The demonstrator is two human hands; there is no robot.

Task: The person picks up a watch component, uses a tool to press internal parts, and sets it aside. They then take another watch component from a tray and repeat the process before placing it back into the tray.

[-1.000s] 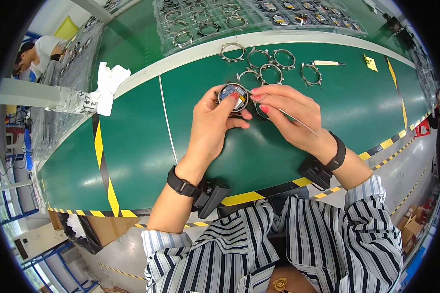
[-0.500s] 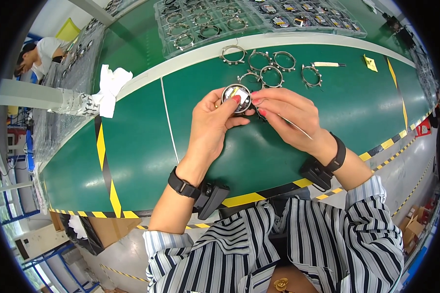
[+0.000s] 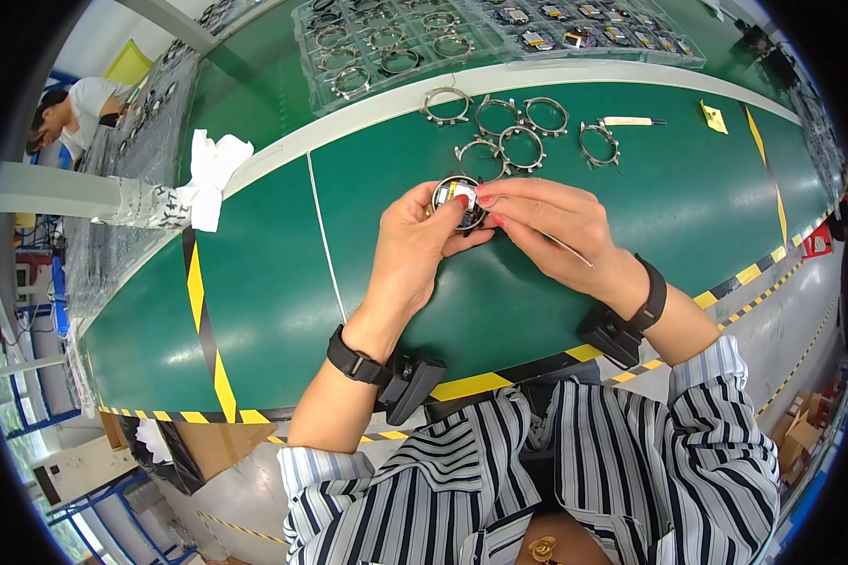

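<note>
My left hand (image 3: pixel 413 235) is closed round a round metal watch case (image 3: pixel 436 201) with a yellow, white and dark module (image 3: pixel 455 191) inside it. The thumb presses on the module. Against the right side of the case, the fingertips of my right hand (image 3: pixel 561 226) are pinched together. A thin silver tool (image 3: pixel 573 252) lies in that hand, its shaft sticking out below the fingers; its tip cannot be made out. Just beyond my hands, several empty watch cases (image 3: pixel 521 149) with lugs lie on the green work surface (image 3: pixel 283 311).
Clear trays (image 3: pixel 386 58) of cases and modules stand behind the pale rail. A pale-handled tool (image 3: pixel 631 121) and a yellow scrap (image 3: pixel 713 118) lie at the far right. White cloth (image 3: pixel 215 169) hangs on a post at left. Another person (image 3: pixel 80 113) sits far left.
The watch case in my left hand has moved slightly down and tilted. My right fingertips have shifted a little left and stay at its edge.
</note>
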